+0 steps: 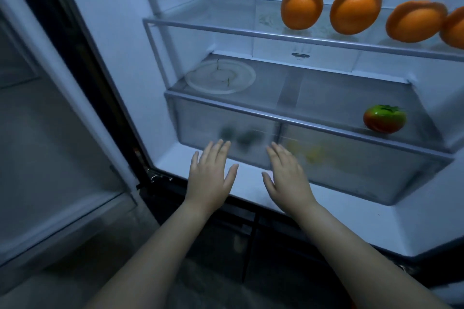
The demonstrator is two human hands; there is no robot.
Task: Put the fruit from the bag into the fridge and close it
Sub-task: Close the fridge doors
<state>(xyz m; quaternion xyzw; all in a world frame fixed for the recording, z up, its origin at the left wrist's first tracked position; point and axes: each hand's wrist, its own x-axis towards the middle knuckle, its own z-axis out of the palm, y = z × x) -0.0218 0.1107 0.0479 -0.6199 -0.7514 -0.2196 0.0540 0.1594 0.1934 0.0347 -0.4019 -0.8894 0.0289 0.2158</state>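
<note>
The fridge stands open in front of me. Several oranges (301, 6) sit in a row on the upper glass shelf (226, 29). A red and green tomato-like fruit (384, 118) rests at the right of the lower glass shelf (313, 100). My left hand (209, 175) and my right hand (287, 178) are both held flat, palms down, fingers spread, just in front of the frosted crisper drawers (351, 173). Neither hand holds anything. No bag is in view.
A clear round plate (221, 76) lies at the left of the lower shelf. Blurry green and yellow produce shows through the drawer fronts. The open left fridge door (57, 133) stands at my left. Dark lower compartments (238, 233) are below the white sill.
</note>
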